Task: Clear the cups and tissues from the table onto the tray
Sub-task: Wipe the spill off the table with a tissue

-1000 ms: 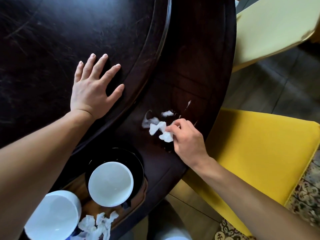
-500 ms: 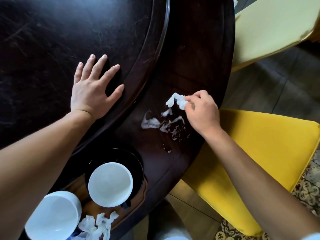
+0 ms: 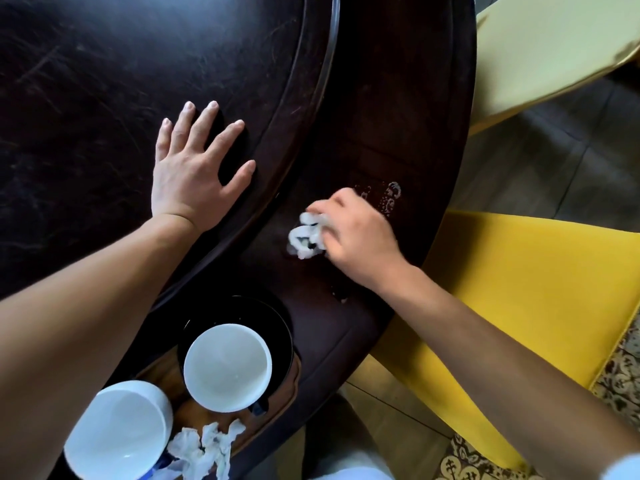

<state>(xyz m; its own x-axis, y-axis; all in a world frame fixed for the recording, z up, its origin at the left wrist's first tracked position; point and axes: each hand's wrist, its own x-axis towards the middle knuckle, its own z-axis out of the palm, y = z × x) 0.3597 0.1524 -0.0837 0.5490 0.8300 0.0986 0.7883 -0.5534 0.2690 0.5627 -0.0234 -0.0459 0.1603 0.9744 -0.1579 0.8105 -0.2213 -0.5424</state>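
My right hand (image 3: 356,240) is closed on a wad of white tissue (image 3: 306,237) and presses it on the dark round table (image 3: 398,116), blurred by motion. A wet foamy smear (image 3: 393,197) lies just beyond the knuckles. My left hand (image 3: 194,174) rests flat on the table's raised inner disc with fingers spread, holding nothing. Near the bottom left, a brown wooden tray (image 3: 294,379) carries a white cup (image 3: 227,367) on a black saucer (image 3: 280,327), a second white cup (image 3: 117,429), and a crumpled tissue (image 3: 204,448).
A yellow chair seat (image 3: 526,306) sits close against the table's right edge. A pale yellow chair (image 3: 547,50) stands at the top right. Patterned floor tiles (image 3: 620,372) show at the lower right.
My right hand swept the tissue from the upper part of the spill down and to the left, gathering the white bits. The left hand stayed in place.
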